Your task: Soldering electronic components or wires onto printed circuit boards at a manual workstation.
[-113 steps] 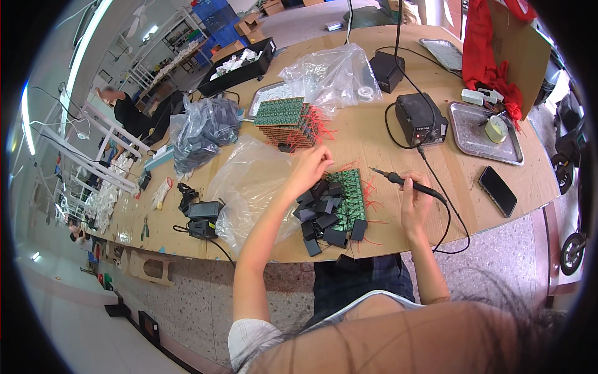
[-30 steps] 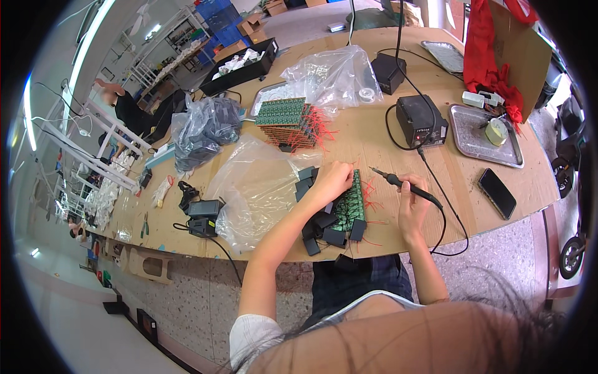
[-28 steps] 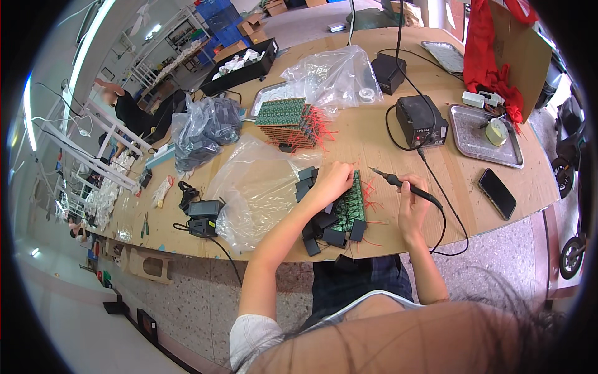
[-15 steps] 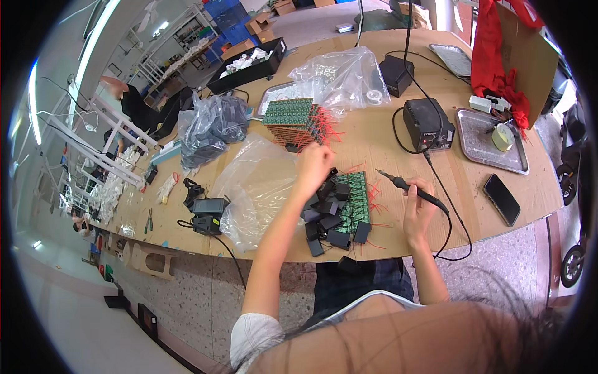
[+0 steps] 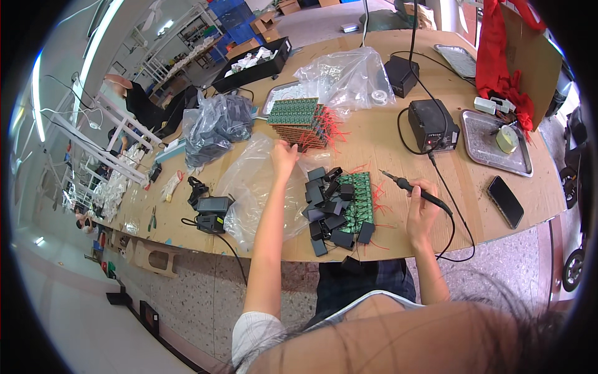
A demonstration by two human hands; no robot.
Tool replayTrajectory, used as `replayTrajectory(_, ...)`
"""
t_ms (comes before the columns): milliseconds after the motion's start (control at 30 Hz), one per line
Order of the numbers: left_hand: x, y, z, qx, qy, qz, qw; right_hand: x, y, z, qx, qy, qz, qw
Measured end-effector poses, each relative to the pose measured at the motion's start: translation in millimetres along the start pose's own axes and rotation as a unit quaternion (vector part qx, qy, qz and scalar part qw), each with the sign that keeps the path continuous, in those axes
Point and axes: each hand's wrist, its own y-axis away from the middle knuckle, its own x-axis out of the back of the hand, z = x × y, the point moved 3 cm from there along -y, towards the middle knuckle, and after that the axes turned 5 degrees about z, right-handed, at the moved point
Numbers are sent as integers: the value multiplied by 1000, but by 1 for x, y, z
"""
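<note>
My right hand [image 5: 423, 209] is wrapped round a soldering iron [image 5: 402, 183], its tip pointing up and left beside a green circuit board panel [image 5: 356, 209] with red wires. Several black plastic cases [image 5: 335, 221] lie heaped over the left part of that panel. With fingers closed together, my left hand [image 5: 285, 154] is at the lower front of a tall stack of circuit boards [image 5: 294, 112], whose red wires stick out to the right. Something small and dark shows at its fingertips, too small to make out.
A soldering station [image 5: 430, 128] stands to the right, its cord looping past my right hand. Beyond it are a metal tray [image 5: 483, 156] and a phone [image 5: 505, 202]. A clear plastic bag [image 5: 261, 206] lies under my left forearm, with black power adapters [image 5: 212, 212] to its left.
My left hand has moved left, from above the black cases to the lower front of the board stack. My right hand keeps the soldering iron in nearly the same place.
</note>
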Motion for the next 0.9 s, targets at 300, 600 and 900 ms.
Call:
replayTrajectory(300,-12,-13,-16,-67,69,155,983,1,1,2,-5,5,2,1000)
replayTrajectory(600,-9,1,-3,-150,57,164,973,0,1,4,6,4,-1,1000)
replayTrajectory(900,-6,18,26,-252,35,136,957,0,0,1,7,7,-1,1000)
